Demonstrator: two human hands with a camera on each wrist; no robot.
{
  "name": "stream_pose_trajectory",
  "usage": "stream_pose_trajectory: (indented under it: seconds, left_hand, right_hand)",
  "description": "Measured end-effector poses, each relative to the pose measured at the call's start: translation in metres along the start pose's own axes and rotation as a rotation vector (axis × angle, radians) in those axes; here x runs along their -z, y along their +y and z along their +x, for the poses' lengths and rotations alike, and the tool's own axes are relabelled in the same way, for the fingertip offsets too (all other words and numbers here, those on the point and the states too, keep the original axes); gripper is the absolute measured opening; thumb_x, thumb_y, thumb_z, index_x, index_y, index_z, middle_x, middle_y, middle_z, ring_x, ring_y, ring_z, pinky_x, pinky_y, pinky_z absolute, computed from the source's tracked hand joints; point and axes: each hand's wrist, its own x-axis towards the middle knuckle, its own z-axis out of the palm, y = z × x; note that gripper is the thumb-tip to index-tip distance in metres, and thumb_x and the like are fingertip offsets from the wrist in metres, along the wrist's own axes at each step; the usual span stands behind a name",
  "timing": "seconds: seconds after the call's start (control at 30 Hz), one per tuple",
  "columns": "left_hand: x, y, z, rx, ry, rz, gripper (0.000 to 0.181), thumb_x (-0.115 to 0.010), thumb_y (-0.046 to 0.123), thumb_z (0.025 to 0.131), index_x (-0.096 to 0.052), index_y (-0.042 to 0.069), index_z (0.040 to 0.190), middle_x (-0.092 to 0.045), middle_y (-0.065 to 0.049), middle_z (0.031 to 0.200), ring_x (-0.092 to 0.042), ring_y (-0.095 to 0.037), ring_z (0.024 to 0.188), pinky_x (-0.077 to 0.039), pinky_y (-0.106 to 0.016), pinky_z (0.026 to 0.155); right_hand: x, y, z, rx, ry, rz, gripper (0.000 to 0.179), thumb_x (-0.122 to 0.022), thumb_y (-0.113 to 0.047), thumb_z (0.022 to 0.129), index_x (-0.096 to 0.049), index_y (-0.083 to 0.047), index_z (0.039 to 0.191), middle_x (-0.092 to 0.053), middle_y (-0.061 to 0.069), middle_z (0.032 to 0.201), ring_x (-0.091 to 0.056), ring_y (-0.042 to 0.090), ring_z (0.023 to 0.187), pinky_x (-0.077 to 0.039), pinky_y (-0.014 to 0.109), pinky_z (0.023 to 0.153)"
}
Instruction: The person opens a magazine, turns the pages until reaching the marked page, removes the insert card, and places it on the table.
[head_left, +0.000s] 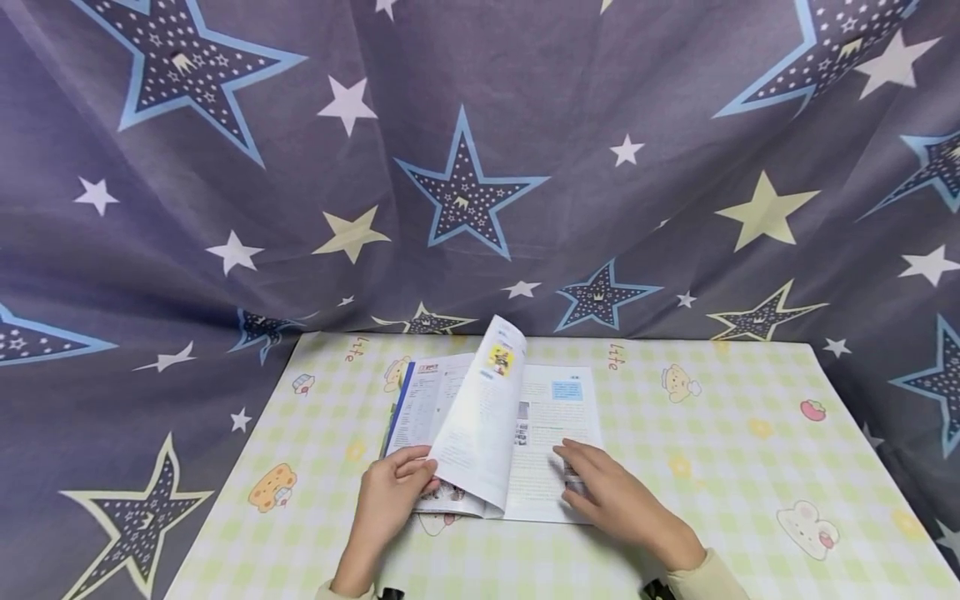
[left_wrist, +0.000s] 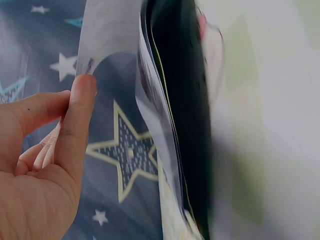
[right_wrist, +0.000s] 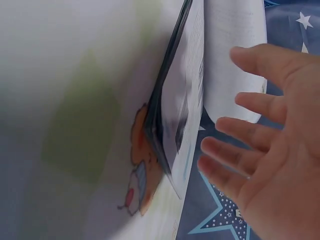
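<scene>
An open book (head_left: 555, 450) lies on the table, with text and small pictures printed on its pages. One page (head_left: 480, 417) stands lifted and curved over the left half. At its lower left corner my left hand (head_left: 393, 492) pinches this page between thumb and fingers; the left wrist view shows the pinched page edge (left_wrist: 107, 35) too. My right hand (head_left: 618, 500) is at the lower right of the book, fingers spread and relaxed, holding nothing. In the right wrist view the fingers of the right hand (right_wrist: 270, 130) appear apart from the raised page (right_wrist: 232, 60).
The table (head_left: 735, 467) has a pale green checked cover printed with cartoon animals. Behind it hangs a dark curtain (head_left: 585, 75) patterned with stars, which also runs down both sides of the table.
</scene>
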Motion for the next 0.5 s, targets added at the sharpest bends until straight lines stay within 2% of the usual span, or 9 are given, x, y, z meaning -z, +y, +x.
stream_pose_trajectory:
  seconds: [0.13, 0.23, 0.37, 0.5]
  left_hand:
    - [0.019, -0.006, -0.003, 0.04, 0.075, 0.011, 0.028, -0.073, 0.002, 0.09, -0.069, -0.007, 0.116, -0.075, -0.013, 0.091, -0.074, -0.023, 0.076, -0.06, -0.027, 0.068]
    - [0.029, -0.009, -0.006, 0.071, 0.119, 0.061, 0.027, -0.072, 0.003, 0.091, -0.069, -0.005, 0.116, -0.075, -0.012, 0.091, -0.074, -0.021, 0.076, -0.06, -0.025, 0.068]
    - [0.039, -0.013, -0.011, 0.104, 0.159, 0.128, 0.029, -0.072, 0.004, 0.091, -0.068, -0.004, 0.119, -0.075, -0.011, 0.092, -0.074, -0.02, 0.076, -0.059, -0.023, 0.067]
    - [0.048, -0.018, -0.014, 0.114, 0.186, 0.177, 0.031, -0.07, 0.004, 0.091, -0.067, -0.003, 0.122, -0.075, -0.012, 0.094, -0.074, -0.017, 0.077, -0.059, -0.021, 0.066]
  right_hand:
    - [0.001, 0.005, -0.005, -0.011, -0.034, -0.021, 0.066, -0.076, -0.025, 0.089, -0.049, -0.003, 0.145, -0.046, 0.02, 0.148, -0.045, 0.039, 0.134, -0.039, 0.055, 0.109]
    - [0.002, 0.007, -0.007, -0.007, -0.07, -0.029, 0.07, -0.08, -0.03, 0.086, -0.051, -0.003, 0.144, -0.046, 0.022, 0.148, -0.043, 0.043, 0.134, -0.038, 0.059, 0.107]
    - [0.001, 0.01, -0.01, -0.006, -0.139, -0.012, 0.077, -0.085, -0.034, 0.08, -0.052, -0.006, 0.144, -0.043, 0.024, 0.149, -0.038, 0.049, 0.136, -0.035, 0.064, 0.107]
    - [0.0, 0.011, -0.012, -0.029, -0.199, -0.002, 0.077, -0.084, -0.035, 0.08, -0.052, -0.007, 0.144, -0.039, 0.024, 0.152, -0.033, 0.05, 0.138, -0.033, 0.067, 0.107]
